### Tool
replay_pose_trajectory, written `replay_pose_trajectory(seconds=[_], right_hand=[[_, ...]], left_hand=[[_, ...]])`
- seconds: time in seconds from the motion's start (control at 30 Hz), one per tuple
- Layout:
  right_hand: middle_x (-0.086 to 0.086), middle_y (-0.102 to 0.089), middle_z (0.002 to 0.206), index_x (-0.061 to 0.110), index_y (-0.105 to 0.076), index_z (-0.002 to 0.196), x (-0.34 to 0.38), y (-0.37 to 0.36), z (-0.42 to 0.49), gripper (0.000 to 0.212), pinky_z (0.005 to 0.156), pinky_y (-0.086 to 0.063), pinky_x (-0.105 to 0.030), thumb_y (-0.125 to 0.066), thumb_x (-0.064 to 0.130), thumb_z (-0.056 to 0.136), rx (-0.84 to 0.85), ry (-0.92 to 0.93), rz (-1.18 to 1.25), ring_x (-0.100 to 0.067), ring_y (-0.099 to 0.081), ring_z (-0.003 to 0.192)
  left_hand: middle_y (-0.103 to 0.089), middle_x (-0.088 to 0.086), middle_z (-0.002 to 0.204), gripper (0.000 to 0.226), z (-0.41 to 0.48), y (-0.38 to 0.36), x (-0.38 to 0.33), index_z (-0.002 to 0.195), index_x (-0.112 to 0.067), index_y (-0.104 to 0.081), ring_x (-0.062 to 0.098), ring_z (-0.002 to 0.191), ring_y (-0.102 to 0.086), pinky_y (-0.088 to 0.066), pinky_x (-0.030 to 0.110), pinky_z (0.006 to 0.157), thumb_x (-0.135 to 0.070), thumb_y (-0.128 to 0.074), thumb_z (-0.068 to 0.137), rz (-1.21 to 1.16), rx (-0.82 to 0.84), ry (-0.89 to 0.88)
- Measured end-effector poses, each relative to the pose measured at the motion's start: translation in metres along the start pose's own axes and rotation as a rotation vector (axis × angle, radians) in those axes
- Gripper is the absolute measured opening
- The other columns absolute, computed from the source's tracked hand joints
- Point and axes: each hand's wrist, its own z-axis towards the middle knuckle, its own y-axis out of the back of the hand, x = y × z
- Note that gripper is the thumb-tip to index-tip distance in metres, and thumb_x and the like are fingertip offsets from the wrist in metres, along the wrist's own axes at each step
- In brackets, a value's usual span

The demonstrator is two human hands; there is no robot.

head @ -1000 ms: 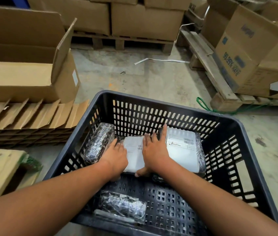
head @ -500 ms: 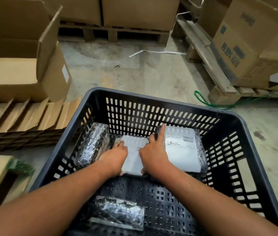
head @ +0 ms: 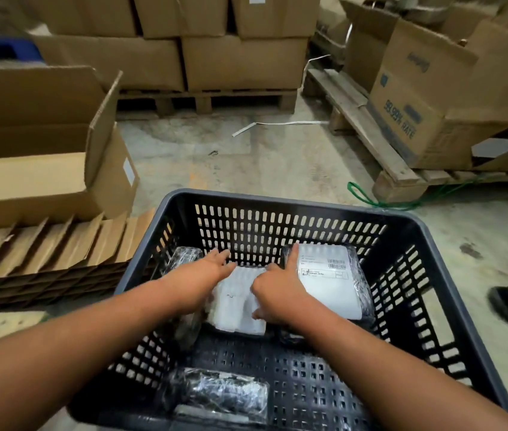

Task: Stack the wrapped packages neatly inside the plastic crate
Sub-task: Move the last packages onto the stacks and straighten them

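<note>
Inside the black plastic crate, by its far wall, lies a white wrapped package. The left hand lies flat on it, fingers spread; the right hand grips its right edge. Right of it, the labelled package shows a barcode, the text unreadable.

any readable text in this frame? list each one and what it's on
"99.99% RATE": blue print on the tilted cardboard box at right, partly blurred.
Logo higher on that box: too blurred to read.
Shipping label on the wrapped package in the crate: barcode and print, too small to read.
Labels on other cartons: unreadable.
</note>
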Motion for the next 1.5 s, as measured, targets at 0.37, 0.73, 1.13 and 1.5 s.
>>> replay_pose_trajectory(seconds=[0.37,0.73,1.13,1.5], right_hand=[[-0.006,-0.056,0.153,0.027,-0.049,0.154,0.061,0.013,-0.019,0.059,0.102,-0.052,-0.044,-0.067,0.038,0.099,-0.289,0.385,0.527,-0.029,-0.058,0.133],[-0.022,-0.016,0.17,0.059,0.008,0.155,0.094,0.016,-0.003,0.103,0.109,-0.047,-0.056,-0.064,0.075,0.082,-0.184,0.206,0.583,-0.043,-0.057,0.131],[0.001,-0.065,0.129,0.06,-0.033,0.147,0.083,-0.016,0.003,0.091,0.092,-0.058,-0.031,-0.077,0.045,0.068,-0.333,-0.05,1.35,-0.008,-0.068,0.103],[-0.009,-0.066,0.116,0.048,-0.056,0.127,-0.004,0.04,-0.011,0.069,0.057,-0.063,-0.037,-0.074,0.034,0.062,-0.294,-0.128,1.602,-0.022,-0.078,0.073]], left_hand=[[-0.029,0.009,0.164,0.059,-0.042,0.046,0.041,0.155,-0.017,-0.031,0.03,0.153,-0.016,-0.003,0.057,0.121,-0.015,-0.051,0.1,0.558,0.001,-0.082],[0.006,0.007,0.168,0.105,-0.05,0.015,0.08,0.159,-0.013,0.009,0.018,0.154,0.001,-0.007,0.034,0.124,-0.041,-0.065,0.09,-0.381,-0.431,0.227],[0.017,0.011,0.167,0.115,-0.049,0.018,0.078,0.157,-0.009,0.016,0.02,0.153,0.008,-0.004,0.026,0.121,-0.037,-0.071,0.088,-0.376,-0.371,0.226],[0.022,0.013,0.165,0.113,-0.047,0.022,0.073,0.156,-0.012,0.02,0.029,0.154,0.005,-0.013,0.036,0.121,-0.041,-0.067,0.09,-0.332,-0.325,0.268]])
